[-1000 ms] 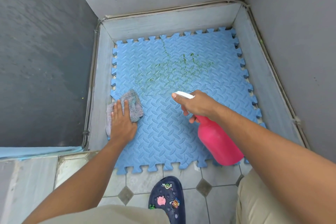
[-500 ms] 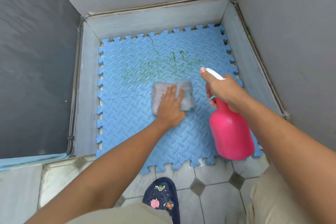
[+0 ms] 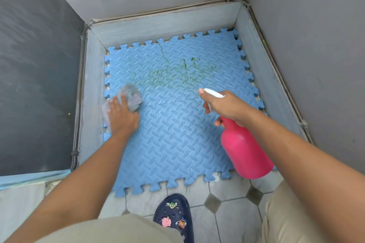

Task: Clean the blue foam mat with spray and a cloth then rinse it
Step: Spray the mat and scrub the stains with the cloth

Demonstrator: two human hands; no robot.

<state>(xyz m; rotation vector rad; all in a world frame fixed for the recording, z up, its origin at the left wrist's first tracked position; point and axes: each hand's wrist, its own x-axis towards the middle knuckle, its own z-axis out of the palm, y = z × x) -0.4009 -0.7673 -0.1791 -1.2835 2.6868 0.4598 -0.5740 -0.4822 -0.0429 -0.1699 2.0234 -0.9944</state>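
Observation:
A blue foam mat point(image 3: 169, 136) with jigsaw edges lies on the floor in a walled corner. Green smears point(image 3: 177, 75) mark its far middle. My left hand point(image 3: 121, 116) presses flat on a grey cloth point(image 3: 131, 94) at the mat's left edge; the cloth is blurred. My right hand point(image 3: 225, 106) grips the neck of a pink spray bottle point(image 3: 245, 150) with a white nozzle point(image 3: 214, 92), held over the mat's right side, nozzle pointing left toward the smears.
Grey walls close in the back and right, a dark panel point(image 3: 37, 85) the left. A low grey ledge point(image 3: 92, 92) rims the mat. Tiled floor point(image 3: 227, 213) lies near me, with a dark blue clog point(image 3: 174, 217) just below the mat's near edge.
My left hand slid the cloth from the mat's left edge to the middle and back to the left edge. The bottle stayed over the right side.

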